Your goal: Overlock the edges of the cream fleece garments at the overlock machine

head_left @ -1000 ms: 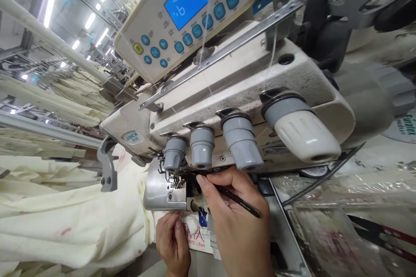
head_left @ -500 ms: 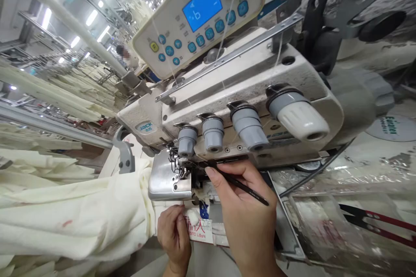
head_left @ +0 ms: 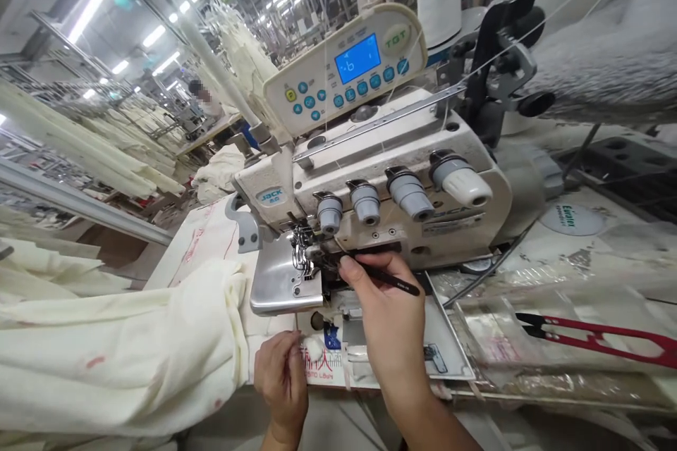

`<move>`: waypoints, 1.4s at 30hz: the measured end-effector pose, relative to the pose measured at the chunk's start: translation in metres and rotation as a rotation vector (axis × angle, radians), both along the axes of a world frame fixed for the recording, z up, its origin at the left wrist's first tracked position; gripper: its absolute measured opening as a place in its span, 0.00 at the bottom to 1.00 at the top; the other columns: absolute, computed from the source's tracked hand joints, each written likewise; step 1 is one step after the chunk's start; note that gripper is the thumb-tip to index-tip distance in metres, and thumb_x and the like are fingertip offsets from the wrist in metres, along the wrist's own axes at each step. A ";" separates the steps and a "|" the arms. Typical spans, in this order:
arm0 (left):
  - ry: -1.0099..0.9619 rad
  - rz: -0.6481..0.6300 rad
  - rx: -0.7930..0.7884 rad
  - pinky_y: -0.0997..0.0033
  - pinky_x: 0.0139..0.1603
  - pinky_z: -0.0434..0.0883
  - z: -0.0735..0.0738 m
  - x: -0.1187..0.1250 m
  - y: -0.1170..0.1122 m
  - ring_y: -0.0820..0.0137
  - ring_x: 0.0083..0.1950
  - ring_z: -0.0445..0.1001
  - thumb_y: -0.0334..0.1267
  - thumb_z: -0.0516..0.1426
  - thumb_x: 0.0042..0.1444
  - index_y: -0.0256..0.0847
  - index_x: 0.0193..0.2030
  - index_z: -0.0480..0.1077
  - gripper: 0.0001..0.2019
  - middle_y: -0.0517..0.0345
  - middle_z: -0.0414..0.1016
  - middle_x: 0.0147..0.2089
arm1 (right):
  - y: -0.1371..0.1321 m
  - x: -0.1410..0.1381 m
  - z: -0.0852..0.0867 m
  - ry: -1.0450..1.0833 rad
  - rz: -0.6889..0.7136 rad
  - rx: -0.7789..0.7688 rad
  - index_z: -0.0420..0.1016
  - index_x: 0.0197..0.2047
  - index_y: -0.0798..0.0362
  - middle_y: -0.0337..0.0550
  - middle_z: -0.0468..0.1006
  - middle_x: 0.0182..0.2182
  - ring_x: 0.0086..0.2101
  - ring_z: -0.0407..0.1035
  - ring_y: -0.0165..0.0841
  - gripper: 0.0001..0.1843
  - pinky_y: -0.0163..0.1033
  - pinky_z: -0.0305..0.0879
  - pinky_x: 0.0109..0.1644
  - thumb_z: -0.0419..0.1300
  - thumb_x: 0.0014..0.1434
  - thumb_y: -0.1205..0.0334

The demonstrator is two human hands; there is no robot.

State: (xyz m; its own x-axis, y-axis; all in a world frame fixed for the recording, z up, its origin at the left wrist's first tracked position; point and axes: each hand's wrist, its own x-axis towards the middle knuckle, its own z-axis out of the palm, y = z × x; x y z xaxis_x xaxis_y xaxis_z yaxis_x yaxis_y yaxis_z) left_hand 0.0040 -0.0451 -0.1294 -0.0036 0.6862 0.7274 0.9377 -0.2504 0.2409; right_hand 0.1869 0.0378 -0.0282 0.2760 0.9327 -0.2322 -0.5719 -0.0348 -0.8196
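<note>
Right hand (head_left: 391,317) clamped on slim black tweezers (head_left: 402,283) at white sewing machine (head_left: 396,155). Left hand (head_left: 282,372) curled near front edge of white bench (head_left: 264,328); grip unclear.

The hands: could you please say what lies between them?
Between the left hand and right hand, the head view shows a red-printed panel and a blue patch.

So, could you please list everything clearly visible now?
sewing machine: one, white, centre
control panel: one, white, above sewing machine
knobs: four, grey and white, centre
thread spool: one, white, behind control panel
snips: one, red and black, right
cloth pile: one, cream, left
hanging cloths: many, cream, upper left
ceiling lights: several, white, upper left
people: at least two, pale clothes, background
slim tool: one, black, below knobs
left hand: one, bare, lower centre
right hand: one, bare, holding slim tool
</note>
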 end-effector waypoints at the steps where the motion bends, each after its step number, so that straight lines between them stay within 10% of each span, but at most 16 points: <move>1: 0.003 0.002 0.000 0.66 0.41 0.67 0.000 0.000 0.000 0.67 0.38 0.72 0.27 0.52 0.55 0.39 0.40 0.71 0.09 0.54 0.74 0.35 | 0.000 -0.001 -0.001 0.020 0.001 0.001 0.70 0.30 0.55 0.37 0.76 0.25 0.28 0.71 0.30 0.16 0.36 0.71 0.35 0.69 0.45 0.54; 15: -0.198 -0.048 -0.162 0.70 0.39 0.70 0.019 0.000 -0.013 0.69 0.39 0.73 0.30 0.52 0.59 0.40 0.40 0.70 0.07 0.56 0.74 0.36 | 0.007 -0.008 -0.003 0.394 -0.176 0.011 0.68 0.26 0.57 0.36 0.77 0.23 0.28 0.75 0.30 0.16 0.35 0.75 0.36 0.72 0.37 0.63; 20: -0.368 -0.116 -0.028 0.73 0.43 0.69 0.082 -0.012 -0.002 0.71 0.40 0.72 0.31 0.54 0.58 0.42 0.44 0.68 0.08 0.58 0.72 0.38 | 0.006 -0.017 0.001 0.435 -0.209 -0.011 0.68 0.26 0.57 0.37 0.78 0.24 0.28 0.75 0.29 0.20 0.33 0.75 0.35 0.74 0.32 0.63; 24: -0.318 -0.167 -0.226 0.71 0.42 0.67 0.147 -0.011 0.058 0.70 0.39 0.71 0.35 0.54 0.59 0.41 0.36 0.70 0.04 0.59 0.73 0.36 | 0.008 -0.025 0.006 0.425 -0.230 -0.118 0.68 0.28 0.57 0.38 0.78 0.24 0.26 0.74 0.28 0.25 0.30 0.73 0.30 0.75 0.26 0.64; 27: -0.179 -0.281 -0.442 0.67 0.44 0.65 0.170 -0.004 0.107 0.69 0.40 0.70 0.34 0.56 0.56 0.40 0.33 0.72 0.04 0.58 0.73 0.37 | 0.010 -0.029 0.009 0.387 -0.225 -0.162 0.70 0.29 0.58 0.36 0.77 0.23 0.24 0.73 0.26 0.24 0.25 0.69 0.24 0.74 0.27 0.66; 42: -0.184 -0.485 -0.672 0.68 0.42 0.61 0.166 0.004 0.153 0.65 0.40 0.70 0.30 0.59 0.50 0.36 0.28 0.75 0.03 0.56 0.75 0.35 | 0.008 -0.044 0.025 0.389 -0.224 -0.232 0.67 0.30 0.56 0.23 0.68 0.17 0.11 0.50 0.13 0.21 0.19 0.44 0.09 0.73 0.34 0.68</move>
State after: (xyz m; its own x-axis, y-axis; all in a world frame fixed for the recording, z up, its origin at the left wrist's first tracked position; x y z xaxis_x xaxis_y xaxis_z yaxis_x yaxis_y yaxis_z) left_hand 0.0078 0.1076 0.0371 0.3237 0.9286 0.1813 0.6947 -0.3634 0.6207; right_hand 0.1429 0.0455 -0.0035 0.3150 0.7724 -0.5516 -0.8478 -0.0322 -0.5293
